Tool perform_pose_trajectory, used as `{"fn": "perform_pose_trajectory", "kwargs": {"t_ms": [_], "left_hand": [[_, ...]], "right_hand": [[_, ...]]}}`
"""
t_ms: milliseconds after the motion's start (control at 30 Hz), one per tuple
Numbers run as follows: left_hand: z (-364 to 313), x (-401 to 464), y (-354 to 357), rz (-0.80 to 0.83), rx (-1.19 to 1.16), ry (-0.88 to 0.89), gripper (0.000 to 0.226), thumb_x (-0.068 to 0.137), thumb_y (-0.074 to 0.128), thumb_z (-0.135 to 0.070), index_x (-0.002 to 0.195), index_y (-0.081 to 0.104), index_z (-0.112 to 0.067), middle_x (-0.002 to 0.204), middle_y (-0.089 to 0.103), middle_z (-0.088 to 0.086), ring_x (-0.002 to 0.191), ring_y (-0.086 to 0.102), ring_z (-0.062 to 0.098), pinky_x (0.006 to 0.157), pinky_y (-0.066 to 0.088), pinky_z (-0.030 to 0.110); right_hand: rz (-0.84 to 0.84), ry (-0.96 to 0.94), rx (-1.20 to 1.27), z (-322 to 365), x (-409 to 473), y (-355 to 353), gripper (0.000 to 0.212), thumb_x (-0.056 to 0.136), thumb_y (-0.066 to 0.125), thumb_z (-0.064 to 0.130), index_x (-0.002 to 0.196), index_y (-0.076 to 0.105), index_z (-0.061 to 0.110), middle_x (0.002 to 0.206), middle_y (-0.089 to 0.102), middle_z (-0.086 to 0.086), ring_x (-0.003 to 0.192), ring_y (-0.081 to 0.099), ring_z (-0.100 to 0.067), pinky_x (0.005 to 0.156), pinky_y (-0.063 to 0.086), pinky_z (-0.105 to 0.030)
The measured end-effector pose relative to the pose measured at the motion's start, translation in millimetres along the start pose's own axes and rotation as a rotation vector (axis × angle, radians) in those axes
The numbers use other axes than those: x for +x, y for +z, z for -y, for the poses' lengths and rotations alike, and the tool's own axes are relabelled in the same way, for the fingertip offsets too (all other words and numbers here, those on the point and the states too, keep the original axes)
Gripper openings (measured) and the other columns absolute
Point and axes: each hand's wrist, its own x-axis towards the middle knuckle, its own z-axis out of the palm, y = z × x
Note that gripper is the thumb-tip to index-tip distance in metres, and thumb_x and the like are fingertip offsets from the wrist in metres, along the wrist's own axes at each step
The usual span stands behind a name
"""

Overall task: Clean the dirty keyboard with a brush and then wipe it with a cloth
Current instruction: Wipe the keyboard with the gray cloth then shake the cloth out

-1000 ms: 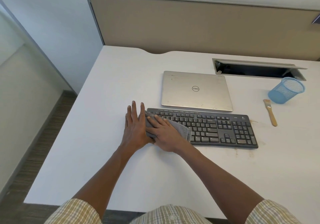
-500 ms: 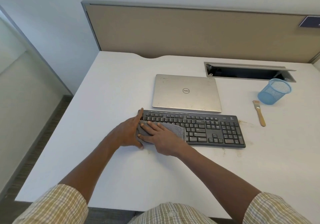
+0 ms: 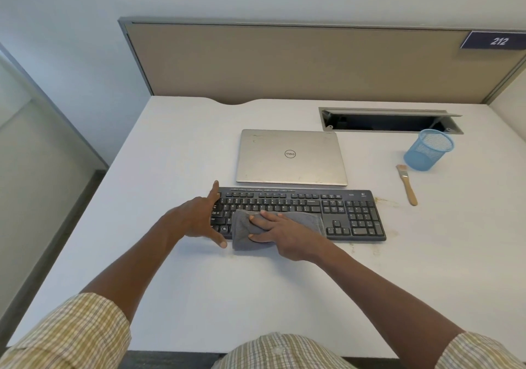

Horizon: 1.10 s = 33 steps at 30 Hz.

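Wiping stage. Brush (image 3: 407, 184) lies unused right of the keyboard (image 3: 299, 213), so brushing looks done. Right hand (image 3: 280, 233) presses the grey cloth (image 3: 308, 219) flat-fingered on the lower left keys; left hand (image 3: 199, 216), fingers spread, braces the keyboard's left end. Right-side keys and numpad probably remain.

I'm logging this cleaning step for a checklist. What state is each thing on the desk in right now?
keyboard: flat on desk, being wiped
cloth: bunched, on the keys
right hand: presses the cloth
left hand: braces the keyboard's left end
brush: lying idle on desk
laptop: lid closed
pen cup: upright, looks empty
desk hatch: open
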Motion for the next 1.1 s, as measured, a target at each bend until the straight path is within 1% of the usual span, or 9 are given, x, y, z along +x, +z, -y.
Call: {"fn": "perform_pose_trajectory", "kwargs": {"t_ms": [167, 267, 400, 567, 600, 700, 767, 1033, 1100], "left_hand": [[0, 2, 1, -0.015, 0.011, -0.036, 0.166, 0.051, 0.093, -0.065, 0.154, -0.031, -0.025, 0.161, 0.039, 0.002, 0.137, 0.048, 0.030, 0.109, 0.043, 0.044], [-2, 3, 5, -0.039, -0.002, -0.048, 0.162, 0.057, 0.095, -0.056, 0.154, -0.030, -0.022, 0.162, 0.036, 0.003, 0.137, 0.048, 0.031, 0.108, 0.043, 0.044], [-4, 6, 9, -0.076, -0.017, -0.059, 0.156, 0.064, 0.095, -0.043, 0.155, -0.028, -0.017, 0.161, 0.039, 0.004, 0.136, 0.048, 0.032, 0.108, 0.042, 0.041], [-3, 8, 12, -0.115, -0.010, -0.068, 0.156, 0.062, 0.097, -0.040, 0.157, -0.026, -0.016, 0.159, 0.041, 0.005, 0.135, 0.049, 0.033, 0.107, 0.042, 0.040], [-3, 9, 12, -0.118, -0.007, -0.066, 0.157, 0.062, 0.097, -0.040, 0.157, -0.025, -0.016, 0.159, 0.042, 0.005, 0.135, 0.049, 0.033, 0.106, 0.042, 0.040], [-4, 11, 12, -0.121, 0.008, -0.062, 0.157, 0.060, 0.098, -0.039, 0.157, -0.023, -0.015, 0.150, 0.052, 0.009, 0.128, 0.054, 0.033, 0.101, 0.045, 0.038], [-3, 12, 12, -0.122, 0.016, -0.068, 0.158, 0.059, 0.098, -0.039, 0.157, -0.024, -0.017, 0.146, 0.055, 0.010, 0.125, 0.056, 0.033, 0.099, 0.046, 0.039], [-4, 12, 11, -0.127, 0.011, -0.086, 0.161, 0.056, 0.099, -0.040, 0.157, -0.025, -0.018, 0.148, 0.053, 0.009, 0.127, 0.055, 0.033, 0.100, 0.047, 0.040], [-4, 12, 11, -0.128, 0.009, -0.085, 0.160, 0.057, 0.099, -0.039, 0.157, -0.024, -0.018, 0.149, 0.053, 0.009, 0.128, 0.054, 0.033, 0.100, 0.046, 0.039]], "right_hand": [[-0.017, 0.031, 0.039, -26, -28, 1, 0.080, 0.085, 0.038, -0.016, 0.148, 0.041, 0.032, 0.164, 0.007, 0.011, 0.152, 0.001, -0.017, 0.123, 0.009, -0.042], [-0.040, 0.048, 0.058, -39, -43, 4, 0.081, 0.083, 0.038, -0.017, 0.148, 0.043, 0.031, 0.164, 0.008, 0.011, 0.152, 0.002, -0.017, 0.123, 0.006, -0.038], [-0.079, 0.055, 0.068, -54, -62, 7, 0.078, 0.083, 0.039, -0.019, 0.146, 0.047, 0.028, 0.163, 0.012, 0.010, 0.152, 0.004, -0.016, 0.121, 0.001, -0.026], [-0.099, 0.101, 0.106, -78, -87, 10, 0.077, 0.082, 0.040, -0.020, 0.142, 0.052, 0.027, 0.159, 0.014, 0.016, 0.151, 0.008, -0.014, 0.123, 0.012, -0.032], [-0.108, 0.106, 0.111, -82, -93, 10, 0.077, 0.082, 0.039, -0.020, 0.141, 0.053, 0.027, 0.157, 0.014, 0.018, 0.151, 0.009, -0.013, 0.122, 0.012, -0.031], [-0.108, 0.136, 0.106, -90, -107, 7, 0.075, 0.084, 0.038, -0.020, 0.141, 0.053, 0.026, 0.153, 0.010, 0.019, 0.146, 0.005, -0.006, 0.118, 0.004, -0.019], [-0.108, 0.160, 0.106, -95, -116, 6, 0.074, 0.084, 0.038, -0.020, 0.141, 0.052, 0.027, 0.153, 0.009, 0.019, 0.143, 0.003, -0.002, 0.114, 0.001, -0.015], [-0.141, 0.205, 0.098, -115, -144, 11, 0.078, 0.081, 0.038, -0.020, 0.138, 0.056, 0.031, 0.155, 0.016, 0.020, 0.146, 0.008, -0.005, 0.118, 0.012, -0.023], [-0.129, 0.236, 0.104, -119, -151, 8, 0.076, 0.082, 0.038, -0.020, 0.136, 0.058, 0.030, 0.154, 0.018, 0.020, 0.146, 0.011, -0.005, 0.117, 0.012, -0.020]]}}
